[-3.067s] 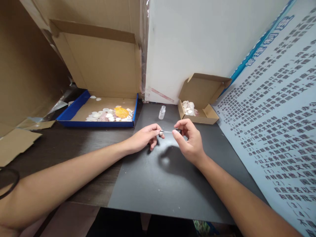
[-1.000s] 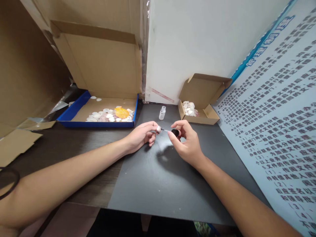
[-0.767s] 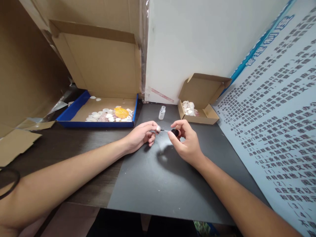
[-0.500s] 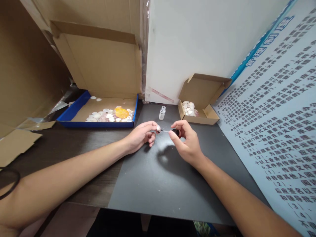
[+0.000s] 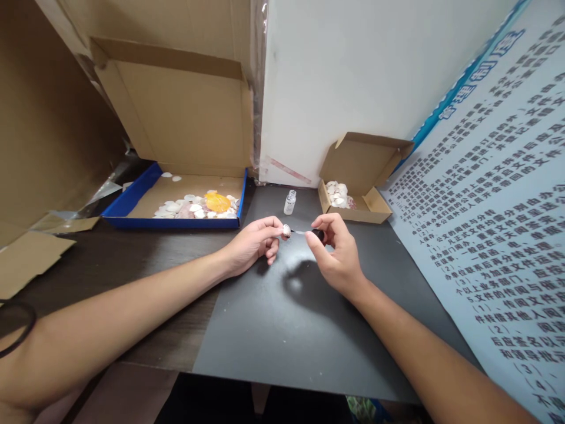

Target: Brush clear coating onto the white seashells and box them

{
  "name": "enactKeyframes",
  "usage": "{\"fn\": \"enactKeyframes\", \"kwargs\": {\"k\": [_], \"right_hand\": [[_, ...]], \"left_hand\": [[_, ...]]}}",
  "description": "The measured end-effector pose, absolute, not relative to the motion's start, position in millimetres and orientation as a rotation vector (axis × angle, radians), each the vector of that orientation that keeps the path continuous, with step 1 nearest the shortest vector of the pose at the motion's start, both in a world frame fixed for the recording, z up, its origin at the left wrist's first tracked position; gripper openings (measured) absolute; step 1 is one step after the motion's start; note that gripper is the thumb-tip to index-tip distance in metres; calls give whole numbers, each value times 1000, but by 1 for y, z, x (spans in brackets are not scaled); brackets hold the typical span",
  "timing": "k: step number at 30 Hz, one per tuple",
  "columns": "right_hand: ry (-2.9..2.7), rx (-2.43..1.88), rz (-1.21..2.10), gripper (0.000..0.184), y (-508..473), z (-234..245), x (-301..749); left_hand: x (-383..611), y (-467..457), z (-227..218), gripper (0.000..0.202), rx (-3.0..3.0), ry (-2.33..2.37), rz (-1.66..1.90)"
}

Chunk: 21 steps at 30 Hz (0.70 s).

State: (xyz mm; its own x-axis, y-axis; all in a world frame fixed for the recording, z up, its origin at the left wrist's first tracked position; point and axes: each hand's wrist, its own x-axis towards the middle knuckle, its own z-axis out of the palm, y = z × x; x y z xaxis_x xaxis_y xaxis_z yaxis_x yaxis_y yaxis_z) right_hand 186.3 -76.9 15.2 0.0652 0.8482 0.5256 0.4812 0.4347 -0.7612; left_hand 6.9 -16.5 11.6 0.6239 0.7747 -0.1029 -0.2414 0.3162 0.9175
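My left hand [image 5: 256, 244] pinches a small pale shell [image 5: 286, 230] between thumb and fingertips, just above the dark mat [image 5: 282, 318]. My right hand [image 5: 338, 253] grips a black-capped brush [image 5: 314, 234] whose thin tip points left and touches the shell. A small clear bottle [image 5: 289, 201], uncapped, stands upright on the mat behind both hands.
A blue-rimmed cardboard box [image 5: 132, 200] at the back left holds several white shells and an orange one. A small brown box [image 5: 357, 203] with shells sits at the back right. A printed poster [image 5: 494, 224] lies along the right. Cardboard scraps [image 5: 26, 259] lie at the far left.
My right hand has shifted slightly right and up, and the brush has turned a little while staying at the shell. My left hand has hardly moved.
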Motion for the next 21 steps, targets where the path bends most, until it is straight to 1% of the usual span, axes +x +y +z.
{"fn": "enactKeyframes", "kwargs": {"k": [2,5,9,12,21], "right_hand": [[-1581,-1176,422,8,-77,15,186],[-1582,-1166,432,11,-77,16,186],[-1585,-1166,481,5,-77,16,186],[-1594,-1191,442,10,-77,16,187],[-1623,-1225,428,10,-78,17,186]], "left_hand": [[7,-17,12,15,1039,601,719],[6,-17,12,14,1037,594,706],[5,-17,12,13,1039,592,698],[5,-16,11,13,1041,577,685],[4,-18,13,12,1005,533,665]]}}
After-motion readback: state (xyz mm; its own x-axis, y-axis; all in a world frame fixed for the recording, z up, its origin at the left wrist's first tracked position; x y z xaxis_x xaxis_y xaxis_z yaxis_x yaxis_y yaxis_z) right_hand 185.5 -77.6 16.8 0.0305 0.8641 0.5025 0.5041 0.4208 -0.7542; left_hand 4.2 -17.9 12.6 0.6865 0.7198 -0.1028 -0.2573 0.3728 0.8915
